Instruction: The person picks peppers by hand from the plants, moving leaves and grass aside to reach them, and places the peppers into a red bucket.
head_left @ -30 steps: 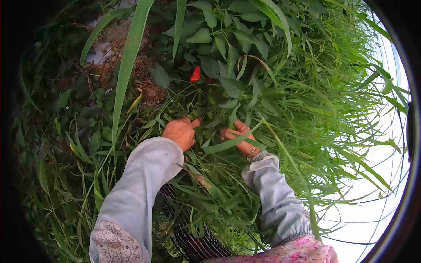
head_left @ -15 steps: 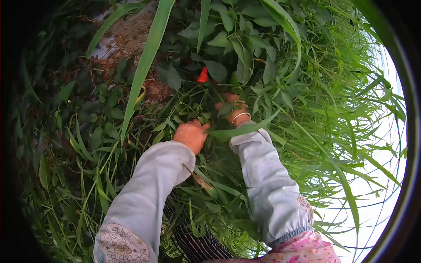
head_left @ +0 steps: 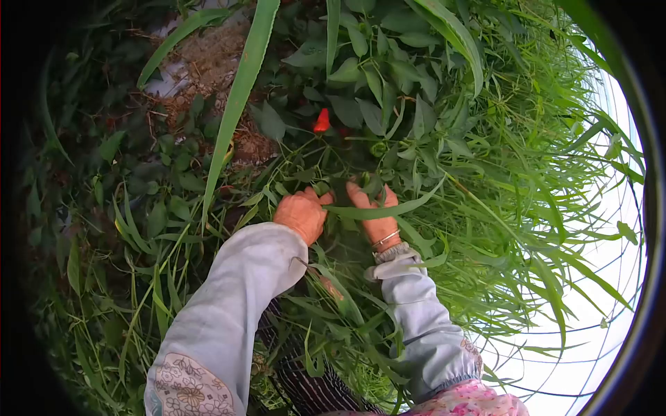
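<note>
Two pale sleeves, left sleeve and right sleeve, enter from the near edge, with striped cloth low between them. A thin bangle sits on the right wrist. Left hand: curled, knuckles up, thumb pointing toward the other hand, fingers sunk among green stems; whether it clamps anything cannot be told. Right hand: just beside the left, almost meeting its thumb, fingers pushed up into the leaves and partly hidden, a long grass blade lying across it; its grip cannot be told either. No picked fruit shows in either hand. Beyond the fingertips: pepper plant, dense dark foliage, tangled with tall grass to the right of the hands. One red pepper, on the plant, hangs beyond and slightly left of the gap between the hands, apart from both. One broad leaf blade slants past the left hand's far side. Farthest, beyond and left of the left hand: a patch of bare soil. Judgement: parting of the growth is under way; the red pepper remains unpicked, so reaching and plucking appear left to do.
</note>
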Tool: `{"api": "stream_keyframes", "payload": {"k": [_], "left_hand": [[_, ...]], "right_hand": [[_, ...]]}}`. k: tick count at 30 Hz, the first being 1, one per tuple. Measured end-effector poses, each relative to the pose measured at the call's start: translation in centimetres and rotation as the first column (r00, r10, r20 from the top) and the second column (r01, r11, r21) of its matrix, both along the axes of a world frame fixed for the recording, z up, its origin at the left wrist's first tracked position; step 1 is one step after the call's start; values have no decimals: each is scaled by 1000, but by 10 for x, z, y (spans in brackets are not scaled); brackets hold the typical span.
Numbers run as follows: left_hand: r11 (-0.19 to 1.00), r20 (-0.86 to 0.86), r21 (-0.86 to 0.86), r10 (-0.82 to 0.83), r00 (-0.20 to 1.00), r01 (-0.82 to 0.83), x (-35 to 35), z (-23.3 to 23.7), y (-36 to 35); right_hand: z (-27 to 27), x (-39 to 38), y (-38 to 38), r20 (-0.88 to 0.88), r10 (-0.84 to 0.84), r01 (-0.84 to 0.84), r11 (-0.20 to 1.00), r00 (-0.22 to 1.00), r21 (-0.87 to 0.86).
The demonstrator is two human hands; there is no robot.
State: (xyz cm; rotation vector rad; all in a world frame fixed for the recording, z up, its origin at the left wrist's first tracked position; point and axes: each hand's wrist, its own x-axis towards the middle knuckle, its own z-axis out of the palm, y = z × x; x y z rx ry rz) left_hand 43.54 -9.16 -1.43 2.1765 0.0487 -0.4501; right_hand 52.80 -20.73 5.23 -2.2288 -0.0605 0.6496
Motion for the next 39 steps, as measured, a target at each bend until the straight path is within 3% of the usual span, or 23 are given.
{"api": "stream_keyframes", "payload": {"k": [3,7,10,14,17,18,21,27,30,33,39], "left_hand": [[999,-18,31,-24,1000,25,0,-2,-2],[1000,6,4,-22,1000,22,-1,-3,-3],[1000,41,-22,-7,999,8,0,-2,-3],[999,56,-48,22,998,-20,2,-8,-7],[999,63,-29,44,997,-42,3,-9,-9],[999,65,-12,52,997,-51,1,-9,-11],[992,105,-63,119,987,-113,-4,-12,-12],[994,118,-54,97,988,-92,0,-8,-10],[993,147,-62,105,984,-97,0,-10,-12],[1000,133,-14,22,991,-20,-3,-15,-12],[999,91,3,36,995,-37,-6,-13,-12]], "right_hand": [[-7,23,7,102,-108,108,994,989,2],[-11,28,16,19,-298,293,947,954,133],[-12,31,28,72,-310,274,911,948,308],[-22,46,34,-278,-410,496,718,869,489],[-18,53,39,-481,-487,683,573,729,453],[-23,53,37,-473,-499,686,575,726,446],[-25,54,25,-568,-429,710,484,702,511],[-26,46,20,-673,-244,708,373,698,599],[-22,39,25,-567,-228,592,515,791,619],[-26,42,18,-642,-281,685,475,714,553],[-14,28,-29,-727,-18,507,728,687,461]]}}
